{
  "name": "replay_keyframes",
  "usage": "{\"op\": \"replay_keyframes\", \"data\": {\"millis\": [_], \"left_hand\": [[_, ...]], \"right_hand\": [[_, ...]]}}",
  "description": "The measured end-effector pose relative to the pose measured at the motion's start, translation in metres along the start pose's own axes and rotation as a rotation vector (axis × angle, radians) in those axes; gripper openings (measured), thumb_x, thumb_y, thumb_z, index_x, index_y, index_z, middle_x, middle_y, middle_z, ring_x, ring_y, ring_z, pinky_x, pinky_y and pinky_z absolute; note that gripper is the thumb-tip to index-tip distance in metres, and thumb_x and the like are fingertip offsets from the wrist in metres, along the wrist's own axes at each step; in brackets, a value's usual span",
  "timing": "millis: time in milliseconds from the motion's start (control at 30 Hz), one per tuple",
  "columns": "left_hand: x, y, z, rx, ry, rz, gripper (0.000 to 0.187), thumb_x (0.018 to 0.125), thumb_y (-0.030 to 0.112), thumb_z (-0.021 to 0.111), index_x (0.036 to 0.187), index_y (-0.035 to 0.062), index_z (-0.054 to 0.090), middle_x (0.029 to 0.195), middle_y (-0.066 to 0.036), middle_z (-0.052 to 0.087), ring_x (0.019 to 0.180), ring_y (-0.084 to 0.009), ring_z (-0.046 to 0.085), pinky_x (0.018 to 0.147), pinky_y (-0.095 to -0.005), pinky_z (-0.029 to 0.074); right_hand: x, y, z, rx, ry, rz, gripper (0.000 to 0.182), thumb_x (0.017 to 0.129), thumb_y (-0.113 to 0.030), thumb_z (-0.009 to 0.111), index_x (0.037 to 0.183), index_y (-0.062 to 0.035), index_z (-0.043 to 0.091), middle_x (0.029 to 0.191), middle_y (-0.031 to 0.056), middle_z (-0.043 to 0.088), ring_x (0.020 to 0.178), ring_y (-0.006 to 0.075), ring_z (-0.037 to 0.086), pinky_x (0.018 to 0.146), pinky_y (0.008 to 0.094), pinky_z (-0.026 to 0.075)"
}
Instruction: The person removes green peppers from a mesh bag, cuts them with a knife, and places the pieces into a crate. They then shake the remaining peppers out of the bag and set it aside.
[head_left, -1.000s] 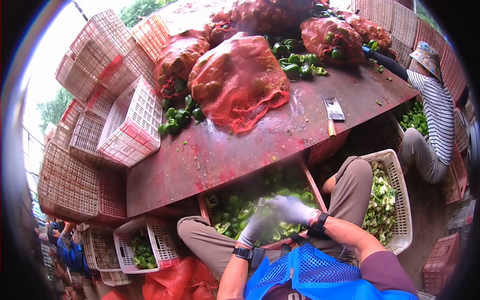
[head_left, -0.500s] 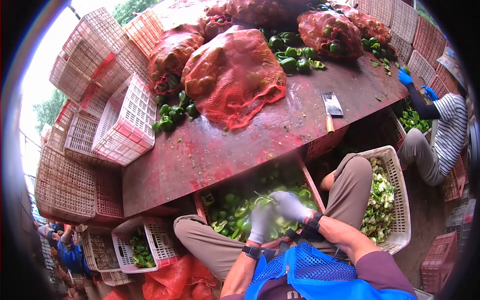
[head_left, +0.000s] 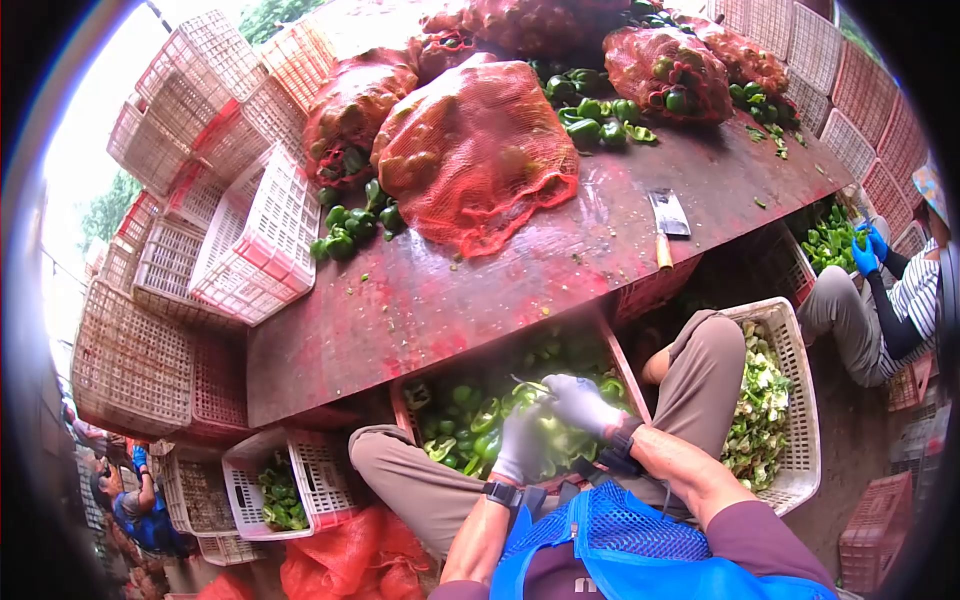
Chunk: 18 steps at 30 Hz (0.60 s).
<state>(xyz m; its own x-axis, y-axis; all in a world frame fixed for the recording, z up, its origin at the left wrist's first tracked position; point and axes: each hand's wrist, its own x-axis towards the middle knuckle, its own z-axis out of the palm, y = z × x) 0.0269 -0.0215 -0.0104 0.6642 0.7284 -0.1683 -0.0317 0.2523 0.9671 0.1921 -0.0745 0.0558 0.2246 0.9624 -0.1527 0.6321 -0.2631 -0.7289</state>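
Note:
My left hand (head_left: 520, 445), in a pale glove, is closed over the crate, with a green bell pepper (head_left: 532, 400) partly hidden and blurred at its fingers. Close beside it, my right hand (head_left: 583, 403), gloved too, has its fingers curled together. A thin dark curved piece (head_left: 528, 384) shows near the fingertips, too blurred to name. Whole and cut green peppers (head_left: 465, 425) fill the reddish crate (head_left: 625, 365) between my knees.
Ahead is a stained table (head_left: 400, 310) bearing a cleaver (head_left: 668, 220), red mesh sacks (head_left: 475, 150) and loose peppers (head_left: 345, 230). A white crate (head_left: 800, 400) of pepper scraps stands at my right. Crates (head_left: 130, 360) are stacked left. A co-worker (head_left: 900, 300) sits right, another person (head_left: 145, 505) lower left.
My hands stay over the crate, shifting only slightly. The co-worker at right has brought both blue-gloved hands down from the table to the peppers in the crate. The person at lower left has raised a hand.

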Motion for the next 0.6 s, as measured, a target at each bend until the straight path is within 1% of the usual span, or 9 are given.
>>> {"op": "replay_keyframes", "data": {"millis": [33, 167, 200, 300, 367, 433, 467, 567, 600], "left_hand": [[-0.002, 0.002, 0.000, -0.010, 0.014, -0.034, 0.036, 0.088, 0.020, 0.063, 0.120, 0.0021, 0.061, 0.109, -0.003, 0.064, 0.095, -0.0123, 0.060, 0.083, -0.0281, 0.049], [-0.009, 0.044, 0.023, -0.199, 0.175, -0.302, 0.037, 0.088, 0.020, 0.064, 0.120, 0.0030, 0.061, 0.108, -0.003, 0.064, 0.094, -0.0110, 0.060, 0.081, -0.0247, 0.049], [-0.008, 0.045, 0.024, -0.117, 0.185, -0.319, 0.037, 0.087, 0.018, 0.065, 0.121, 0.0041, 0.060, 0.108, -0.003, 0.064, 0.094, -0.0107, 0.060, 0.080, -0.0241, 0.049], [0.003, 0.011, -0.003, 0.037, 0.012, -0.097, 0.041, 0.087, 0.017, 0.065, 0.125, 0.0032, 0.058, 0.110, -0.004, 0.064, 0.095, -0.0115, 0.060, 0.083, -0.0258, 0.049], [0.009, 0.001, -0.018, -0.038, -0.072, -0.078, 0.045, 0.086, 0.017, 0.066, 0.127, 0.0017, 0.056, 0.111, -0.005, 0.064, 0.097, -0.0125, 0.060, 0.087, -0.0275, 0.049], [0.007, 0.031, -0.019, -0.324, -0.089, -0.266, 0.047, 0.086, 0.019, 0.066, 0.128, 0.0007, 0.056, 0.112, -0.006, 0.064, 0.100, -0.0129, 0.060, 0.089, -0.0283, 0.049], [0.004, 0.050, -0.020, -0.172, -0.104, -0.247, 0.052, 0.083, 0.019, 0.068, 0.129, -0.0005, 0.056, 0.115, -0.008, 0.064, 0.104, -0.0149, 0.061, 0.093, -0.0300, 0.048], [0.006, 0.082, -0.019, 0.276, -0.174, -0.226, 0.057, 0.078, 0.019, 0.069, 0.131, 0.0001, 0.055, 0.120, -0.008, 0.063, 0.107, -0.0171, 0.061, 0.094, -0.0311, 0.048], [0.006, 0.088, -0.015, 0.391, -0.175, -0.180, 0.056, 0.077, 0.021, 0.067, 0.130, 0.0028, 0.057, 0.116, -0.011, 0.066, 0.105, -0.0195, 0.064, 0.091, -0.0322, 0.049]], "right_hand": [[0.001, 0.002, 0.006, -0.089, 0.036, -0.068, 0.026, 0.089, -0.026, 0.059, 0.105, -0.0059, 0.064, 0.094, 0.0199, 0.067, 0.092, 0.0384, 0.065, 0.078, 0.0464, 0.050], [0.002, 0.005, 0.017, -0.125, 0.033, 0.037, 0.023, 0.089, -0.027, 0.060, 0.101, -0.0074, 0.062, 0.095, 0.0190, 0.067, 0.092, 0.0382, 0.064, 0.078, 0.0473, 0.050], [0.000, 0.004, 0.017, -0.123, 0.064, 0.033, 0.025, 0.089, -0.030, 0.060, 0.098, -0.0075, 0.061, 0.094, 0.0184, 0.067, 0.090, 0.0386, 0.064, 0.078, 0.0480, 0.050], [-0.002, 0.004, 0.021, -0.027, 0.202, 0.025, 0.025, 0.088, -0.031, 0.062, 0.097, -0.0075, 0.064, 0.092, 0.0189, 0.067, 0.087, 0.0383, 0.065, 0.076, 0.0460, 0.050], [-0.003, -0.004, 0.003, 0.333, 0.088, 0.177, 0.029, 0.086, -0.031, 0.067, 0.101, -0.0068, 0.067, 0.093, 0.0161, 0.070, 0.086, 0.0324, 0.068, 0.075, 0.0407, 0.051], [-0.001, 0.006, -0.005, 0.564, -0.028, 0.255, 0.034, 0.084, -0.034, 0.068, 0.106, -0.0085, 0.068, 0.097, 0.0155, 0.071, 0.088, 0.0311, 0.069, 0.076, 0.0401, 0.052], [-0.003, 0.004, -0.013, 0.387, -0.061, 0.173, 0.040, 0.082, -0.032, 0.070, 0.114, -0.0078, 0.066, 0.100, 0.0154, 0.071, 0.093, 0.0293, 0.069, 0.079, 0.0384, 0.051], [-0.001, 0.000, -0.018, 0.362, -0.041, -0.035, 0.045, 0.082, -0.032, 0.068, 0.119, -0.0078, 0.063, 0.103, 0.0169, 0.070, 0.097, 0.0321, 0.067, 0.082, 0.0393, 0.051], [-0.002, -0.012, -0.033, 0.210, -0.138, -0.047, 0.046, 0.080, -0.032, 0.068, 0.119, -0.0075, 0.061, 0.104, 0.0180, 0.069, 0.097, 0.0344, 0.067, 0.082, 0.0412, 0.051]]}}
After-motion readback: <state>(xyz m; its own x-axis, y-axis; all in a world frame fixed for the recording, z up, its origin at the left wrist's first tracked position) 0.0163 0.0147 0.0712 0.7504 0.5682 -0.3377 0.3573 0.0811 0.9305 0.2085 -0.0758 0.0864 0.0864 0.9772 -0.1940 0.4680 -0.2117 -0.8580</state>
